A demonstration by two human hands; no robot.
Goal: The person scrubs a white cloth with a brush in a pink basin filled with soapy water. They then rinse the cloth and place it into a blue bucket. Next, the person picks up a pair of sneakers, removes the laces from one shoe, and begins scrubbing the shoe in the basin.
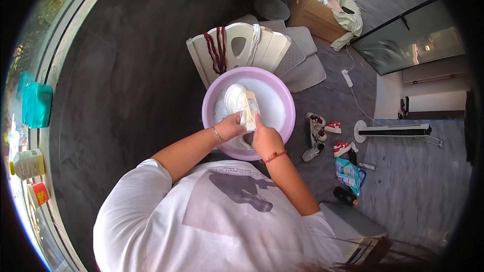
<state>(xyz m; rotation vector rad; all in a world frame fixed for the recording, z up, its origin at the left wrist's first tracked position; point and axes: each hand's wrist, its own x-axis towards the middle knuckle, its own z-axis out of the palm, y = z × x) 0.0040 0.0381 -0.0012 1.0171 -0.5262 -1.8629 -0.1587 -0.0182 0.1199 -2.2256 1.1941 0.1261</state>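
Observation:
A white shoe (235,94) is held over a pale purple basin (288,113) of sudsy water (274,98). My left hand (230,127) grips it along its near left side. In my right hand (269,140) is a scrub brush (250,100) with a beige back, laid against the shoe; its bristles are hidden. Below my fingers a white rim around a dark opening shows in the basin, and whether it belongs to this shoe or another I cannot tell.
Dark red laces (216,51) and white laces (255,45) hang over a white slatted chair back (239,30) beyond the basin. To the right lie several sneakers (315,126), a detergent bag (347,173), a dark bottle (344,195), a tower fan (393,130) and a power strip (346,78) with its cord.

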